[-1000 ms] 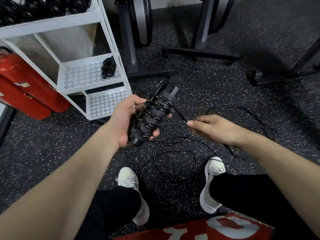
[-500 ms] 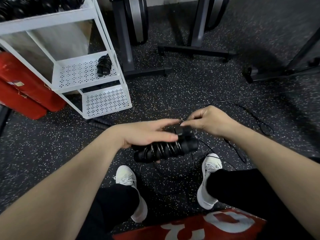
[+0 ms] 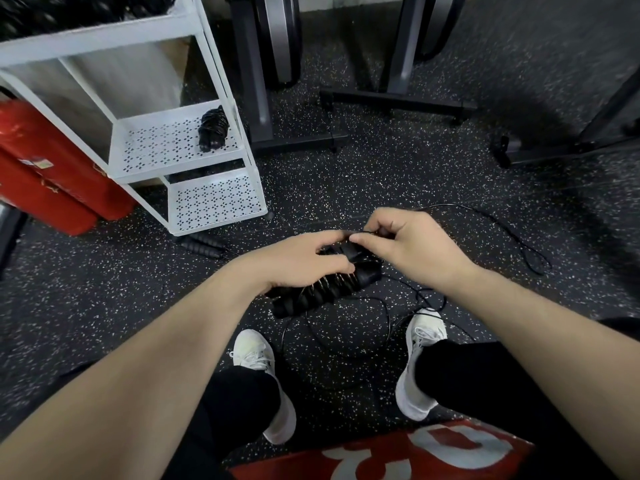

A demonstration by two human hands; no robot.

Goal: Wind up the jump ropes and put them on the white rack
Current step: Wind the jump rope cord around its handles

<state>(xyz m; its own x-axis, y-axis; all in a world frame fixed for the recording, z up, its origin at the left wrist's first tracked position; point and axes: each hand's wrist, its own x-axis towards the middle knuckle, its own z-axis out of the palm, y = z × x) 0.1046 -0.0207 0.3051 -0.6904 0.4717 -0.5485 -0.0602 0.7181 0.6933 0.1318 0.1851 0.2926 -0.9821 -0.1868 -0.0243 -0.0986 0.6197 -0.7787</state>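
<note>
Jump rope handles [image 3: 322, 292], part-wound, held over floor.
Left hand [image 3: 298, 261] fingers curled round handles; right hand [image 3: 405, 244] fingers pinching cord [image 3: 360, 232] at 12 o'clock.

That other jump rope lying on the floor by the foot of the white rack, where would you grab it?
Grip the spare jump rope around the middle of its two ribbed handles, which lie side by side, flat on the floor. Come from above, fingers closing across both. The white rack stands close behind it, so reaching from the front or above looks easiest.
</note>
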